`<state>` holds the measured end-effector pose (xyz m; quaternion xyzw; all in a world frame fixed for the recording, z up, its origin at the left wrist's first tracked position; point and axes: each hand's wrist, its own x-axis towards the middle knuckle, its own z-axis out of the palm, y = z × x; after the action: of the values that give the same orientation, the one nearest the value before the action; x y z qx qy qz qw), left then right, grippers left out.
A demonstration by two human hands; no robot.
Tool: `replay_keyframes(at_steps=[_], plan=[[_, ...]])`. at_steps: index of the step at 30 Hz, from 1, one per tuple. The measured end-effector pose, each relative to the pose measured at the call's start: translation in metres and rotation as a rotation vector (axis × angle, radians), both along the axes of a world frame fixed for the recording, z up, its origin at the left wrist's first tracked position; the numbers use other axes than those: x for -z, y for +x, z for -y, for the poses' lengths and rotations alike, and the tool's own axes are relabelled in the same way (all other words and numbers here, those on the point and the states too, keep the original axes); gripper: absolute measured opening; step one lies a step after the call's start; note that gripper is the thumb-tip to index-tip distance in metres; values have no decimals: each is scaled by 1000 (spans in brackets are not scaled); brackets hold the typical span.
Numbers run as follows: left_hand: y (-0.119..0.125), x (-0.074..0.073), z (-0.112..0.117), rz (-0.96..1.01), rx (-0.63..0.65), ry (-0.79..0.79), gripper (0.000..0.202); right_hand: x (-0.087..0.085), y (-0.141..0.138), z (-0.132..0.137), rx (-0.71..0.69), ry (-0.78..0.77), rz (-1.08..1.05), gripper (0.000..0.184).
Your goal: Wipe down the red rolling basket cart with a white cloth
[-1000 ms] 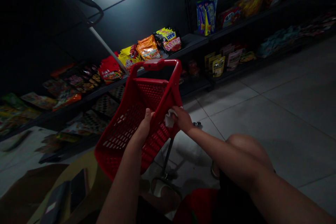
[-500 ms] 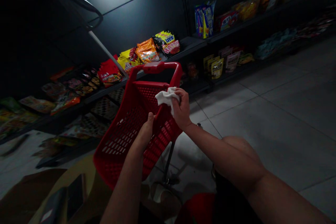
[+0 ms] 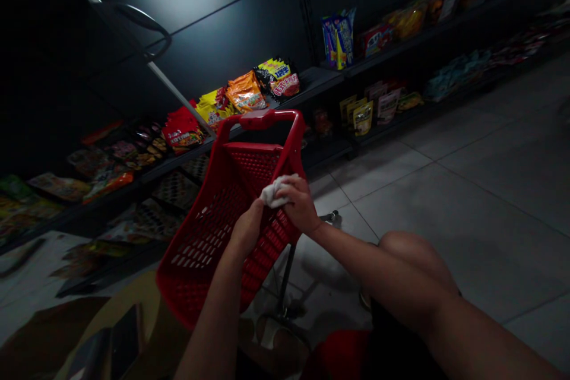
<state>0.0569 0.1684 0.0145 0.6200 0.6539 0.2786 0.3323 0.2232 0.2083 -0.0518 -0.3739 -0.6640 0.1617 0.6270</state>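
Observation:
A red plastic mesh shopping basket [image 3: 209,237] stands tilted in front of me, its arched handle [image 3: 262,120] toward the shelves. My left hand [image 3: 247,228] grips the basket's side rim, with the fingers curled over it. My right hand [image 3: 299,205] is shut on a bunched white cloth [image 3: 272,192], which it presses against the same rim. The hands are close together, and the cloth touches the basket. The part of the rim under the cloth is hidden.
Dark metal shelves [image 3: 312,86] with snack packets run along the left and back. Grey floor tiles [image 3: 445,202] spread to the right. A thin metal pole [image 3: 285,273] stands below the basket. My knee [image 3: 414,255] shows at lower right, and brown cardboard [image 3: 44,338] lies at lower left.
My right hand has come down from above the rim, and the cloth, spread out half a second ago, is now bunched against the rim. The view has tilted slightly.

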Motion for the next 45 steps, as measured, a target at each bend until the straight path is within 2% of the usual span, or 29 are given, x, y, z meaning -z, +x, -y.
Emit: replay_keyframes(at_steps=[2,4,6,9,11,12,14,16,19,20,21,23,24,28,30,31,33,37,39,40,42,45], plan=[[0,-1,4,-42,6,28,70,-13,10,-13,119,32,-30,25],[-2,-2,8,-61,30,37,68,-7,16,-21,162,45,27,24],[-5,-2,11,-84,50,43,68,16,18,-21,139,17,122,22],[-14,-2,14,-156,60,47,69,61,16,-9,31,-78,215,18],[-22,-3,14,-184,69,33,71,76,15,-1,-55,-145,204,18],[-26,-5,13,-182,76,19,73,75,16,1,-82,-166,183,18],[-31,-11,8,-178,86,-19,76,58,18,2,-78,-177,120,21],[-28,-20,-1,-236,81,-32,77,25,21,0,-10,-140,46,25],[-10,-30,-19,-348,104,112,70,-21,19,-7,22,-18,12,34],[-3,-31,-25,-354,122,152,67,-28,16,-10,-3,22,25,36],[3,-31,-30,-399,86,174,64,-29,12,-12,-30,48,36,37],[11,-27,-37,-479,18,188,63,-10,3,-17,-52,37,23,36],[13,-25,-38,-512,-14,189,64,7,-1,-18,-44,-4,-2,33],[9,-18,-39,-575,-60,191,66,96,-12,-16,0,-236,-87,24],[7,-18,-39,-600,-76,182,67,123,-12,-14,-8,-339,-83,25],[6,-18,-39,-612,-85,176,68,126,-11,-14,-12,-386,-71,25],[7,-19,-40,-632,-104,159,69,112,-10,-17,-10,-433,-61,25],[12,-22,-37,-651,-113,136,70,39,-9,-26,26,-241,-72,29],[16,-24,-35,-663,-94,140,68,17,-10,-27,29,-152,-80,31],[19,-24,-34,-669,-82,140,67,15,-10,-27,31,-131,-91,31],[24,-26,-33,-683,-75,135,65,33,-13,-23,45,-137,-135,26],[32,-29,-34,-701,-77,127,61,88,-16,-14,98,-236,-250,22]])
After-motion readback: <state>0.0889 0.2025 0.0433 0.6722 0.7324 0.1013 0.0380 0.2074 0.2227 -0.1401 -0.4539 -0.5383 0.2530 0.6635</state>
